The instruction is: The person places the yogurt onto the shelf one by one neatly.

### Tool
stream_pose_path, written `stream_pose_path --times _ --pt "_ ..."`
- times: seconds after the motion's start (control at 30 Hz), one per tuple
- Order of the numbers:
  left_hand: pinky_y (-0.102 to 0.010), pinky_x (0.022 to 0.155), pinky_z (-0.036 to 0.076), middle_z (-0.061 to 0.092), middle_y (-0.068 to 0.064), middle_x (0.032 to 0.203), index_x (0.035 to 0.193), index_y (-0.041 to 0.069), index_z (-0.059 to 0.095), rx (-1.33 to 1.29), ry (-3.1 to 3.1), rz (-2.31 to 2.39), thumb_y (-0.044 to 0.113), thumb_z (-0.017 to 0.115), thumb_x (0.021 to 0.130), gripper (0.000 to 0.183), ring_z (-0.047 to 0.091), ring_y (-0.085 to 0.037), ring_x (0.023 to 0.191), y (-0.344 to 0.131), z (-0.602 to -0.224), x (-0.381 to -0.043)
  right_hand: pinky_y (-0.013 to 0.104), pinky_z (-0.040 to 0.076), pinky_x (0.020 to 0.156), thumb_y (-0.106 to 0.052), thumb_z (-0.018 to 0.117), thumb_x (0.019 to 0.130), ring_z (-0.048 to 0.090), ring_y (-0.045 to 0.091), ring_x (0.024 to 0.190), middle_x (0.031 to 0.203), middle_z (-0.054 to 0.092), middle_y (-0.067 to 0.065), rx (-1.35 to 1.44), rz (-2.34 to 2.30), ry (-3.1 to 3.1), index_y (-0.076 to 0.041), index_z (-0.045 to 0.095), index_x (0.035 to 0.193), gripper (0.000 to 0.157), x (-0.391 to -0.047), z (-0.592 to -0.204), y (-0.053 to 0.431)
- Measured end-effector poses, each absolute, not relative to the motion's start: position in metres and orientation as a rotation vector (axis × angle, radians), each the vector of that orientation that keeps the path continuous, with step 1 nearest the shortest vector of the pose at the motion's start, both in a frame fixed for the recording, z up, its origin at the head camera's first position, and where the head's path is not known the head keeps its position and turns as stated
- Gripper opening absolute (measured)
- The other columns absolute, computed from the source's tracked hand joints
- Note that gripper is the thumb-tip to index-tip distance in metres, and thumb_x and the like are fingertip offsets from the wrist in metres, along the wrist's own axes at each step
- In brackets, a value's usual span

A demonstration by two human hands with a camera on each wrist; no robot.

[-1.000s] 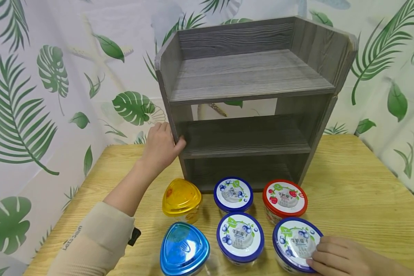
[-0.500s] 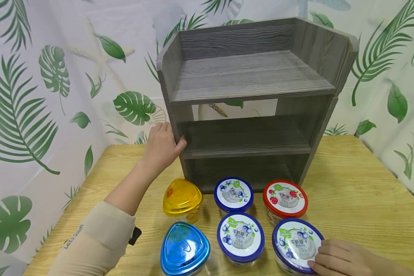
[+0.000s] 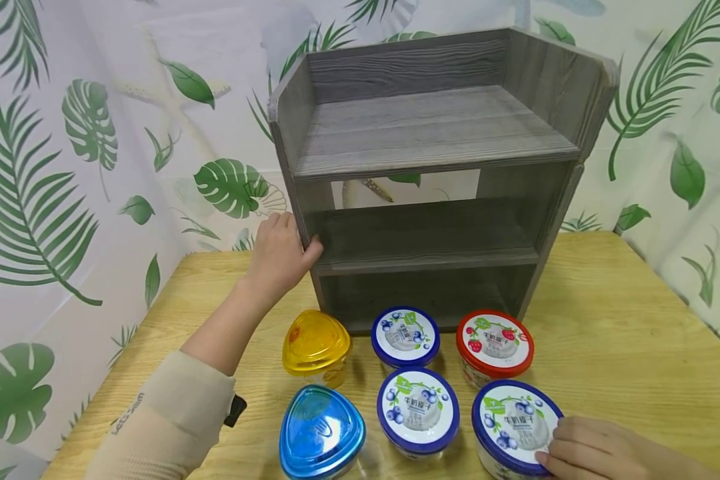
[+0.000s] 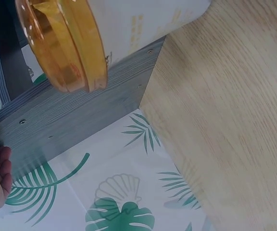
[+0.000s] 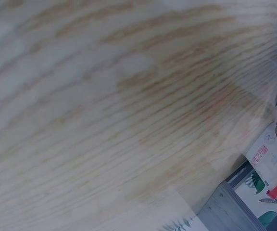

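Observation:
My left hand (image 3: 282, 250) grips the left side panel of a grey wooden shelf unit (image 3: 426, 263), thumb over its front edge. In the left wrist view, curled fingers (image 4: 3, 166) lie against that panel. My right hand (image 3: 594, 450) rests at the right rim of a round blueberry tub (image 3: 519, 423) with a dark blue rim, fingers touching its lid. Around it stand two more blueberry tubs, one in front (image 3: 417, 410) and one behind (image 3: 405, 337), and a red-rimmed strawberry tub (image 3: 495, 343). The right wrist view does not show the hand.
On the left stand a triangular yellow-lidded tub (image 3: 317, 343) and a triangular blue-lidded tub (image 3: 322, 430). All sit on a wood-grain table (image 3: 630, 333) in front of the shelf unit. A leaf-print sheet (image 3: 126, 133) rises behind and beside it.
The tub at my right hand has shifted very slightly, the hand staying at its rim. My left hand keeps its hold on the shelf unit.

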State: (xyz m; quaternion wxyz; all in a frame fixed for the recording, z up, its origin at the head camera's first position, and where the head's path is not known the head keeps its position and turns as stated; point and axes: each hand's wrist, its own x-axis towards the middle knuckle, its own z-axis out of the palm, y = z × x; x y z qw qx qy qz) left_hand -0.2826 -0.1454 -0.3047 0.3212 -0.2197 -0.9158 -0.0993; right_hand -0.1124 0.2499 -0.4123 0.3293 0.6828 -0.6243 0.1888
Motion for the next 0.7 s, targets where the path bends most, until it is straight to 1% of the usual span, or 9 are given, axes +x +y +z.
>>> stream_pose_path --times 0.2,0.37,0.5,0.53,0.7 --pt "-0.044 0.073 0.040 0.058 -0.018 0.078 0.088 -0.005 0.057 -0.577 -2.414 -0.262 0.024 0.055 0.084 0.029 0.053 -0.036 0.081 -0.1465 -0.3039 -0.2823 0.023 0.047 0.073 -0.024 0.055 0.094 0.055 0.011 0.085 0.090 0.063 0.003 1.775 0.481 -1.644 -0.001 0.067 0.100 0.026 -0.1110 -0.4144 0.2508" --pt "-0.045 0.073 0.040 0.058 -0.018 0.077 0.087 -0.004 0.056 -0.581 -2.409 -0.277 0.022 0.055 0.084 0.027 0.053 -0.035 0.080 -0.1467 -0.3052 -0.2831 0.023 0.046 0.078 -0.026 0.055 0.094 0.055 0.012 0.089 0.092 0.064 0.003 1.756 0.491 -1.706 -0.002 0.066 0.097 0.027 -0.1084 -0.4165 0.2520" --pt "-0.045 0.074 0.040 0.058 -0.018 0.078 0.088 -0.004 0.056 -0.576 -2.416 -0.285 0.022 0.054 0.085 0.027 0.053 -0.035 0.081 -0.1468 -0.3063 -0.2839 0.024 0.044 0.085 -0.028 0.055 0.094 0.055 0.012 0.091 0.091 0.064 0.003 1.712 0.499 -1.759 -0.003 0.066 0.095 0.028 -0.1053 -0.4158 0.2506" --pt "-0.045 0.075 0.040 0.058 -0.019 0.078 0.089 -0.005 0.056 -0.576 -2.417 -0.286 0.022 0.054 0.085 0.027 0.053 -0.036 0.082 -0.1466 -0.3061 -0.2838 0.023 0.042 0.089 -0.029 0.056 0.094 0.055 0.012 0.090 0.090 0.064 0.003 1.701 0.501 -1.765 -0.003 0.066 0.094 0.028 -0.1048 -0.4157 0.2499" --pt "-0.045 0.077 0.040 0.058 -0.019 0.080 0.091 -0.005 0.056 -0.569 -2.426 -0.282 0.022 0.054 0.085 0.028 0.054 -0.036 0.084 -0.1458 -0.3051 -0.2824 0.022 0.043 0.087 -0.032 0.059 0.092 0.055 0.012 0.090 0.090 0.064 0.002 1.685 0.507 -1.764 -0.004 0.066 0.094 0.030 -0.1049 -0.4203 0.2497"
